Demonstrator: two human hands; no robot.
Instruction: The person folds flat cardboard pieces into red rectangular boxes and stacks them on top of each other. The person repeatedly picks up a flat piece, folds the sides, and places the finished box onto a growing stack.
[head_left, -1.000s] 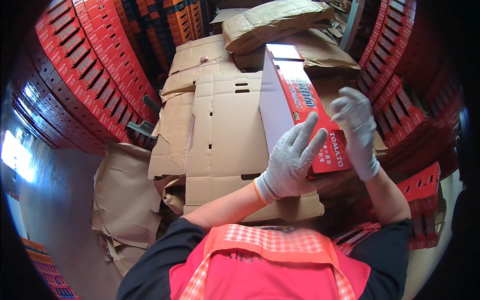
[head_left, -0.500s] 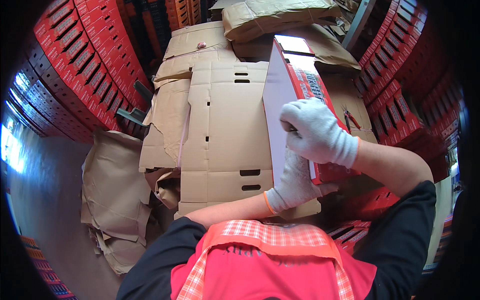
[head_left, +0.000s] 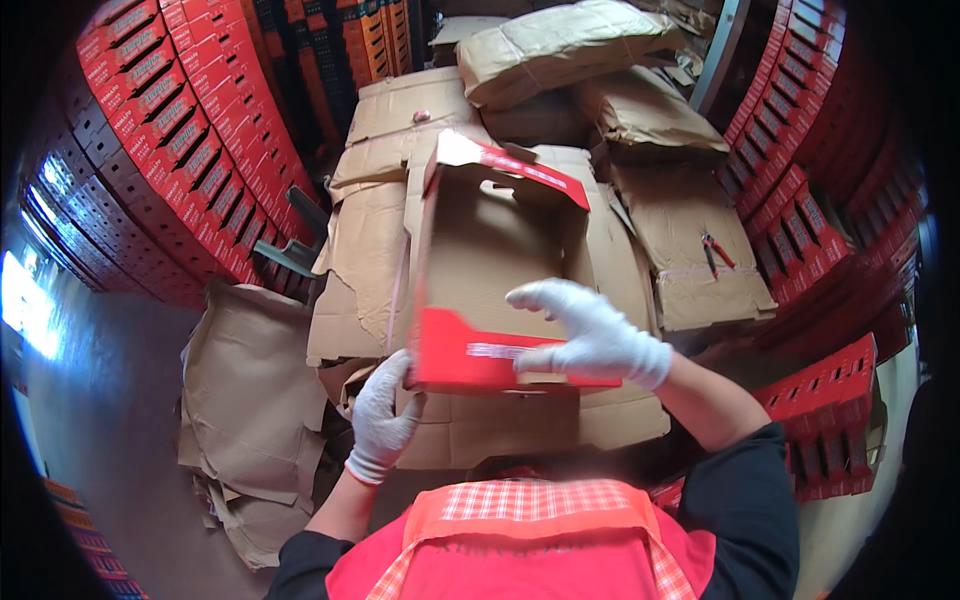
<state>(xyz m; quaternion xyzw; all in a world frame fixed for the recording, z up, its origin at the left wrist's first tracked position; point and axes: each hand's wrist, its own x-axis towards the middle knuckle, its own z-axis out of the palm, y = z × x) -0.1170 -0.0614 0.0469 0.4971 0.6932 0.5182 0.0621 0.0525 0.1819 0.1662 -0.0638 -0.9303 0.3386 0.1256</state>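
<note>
A red cardboard box (head_left: pixel 470 345) with a plain brown inside sits open side up over a pile of flat brown cardboard sheets (head_left: pixel 500 430). A hand slot shows in its far wall. My left hand (head_left: pixel 383 415), in a white knit glove, grips the near left corner, its fingers along the side wall and its thumb below. My right hand (head_left: pixel 600 335), gloved alike and slightly blurred, is open at the near wall. Its fingers stretch over the inside of the box, and its thumb is apart, in front of the red wall.
Red-handled snips (head_left: pixel 716 252) lie on a brown bundle at right. Paper-wrapped bundles (head_left: pixel 560 45) are piled behind. Tall stacks of red boxes (head_left: pixel 190 130) stand at left, with more red boxes (head_left: pixel 790 90) at right. Brown paper (head_left: pixel 250 390) hangs beside the pile at lower left.
The box has turned from standing on its side to open side up and moved left. My left hand has shifted to its near left corner. My right hand has opened from a fist.
</note>
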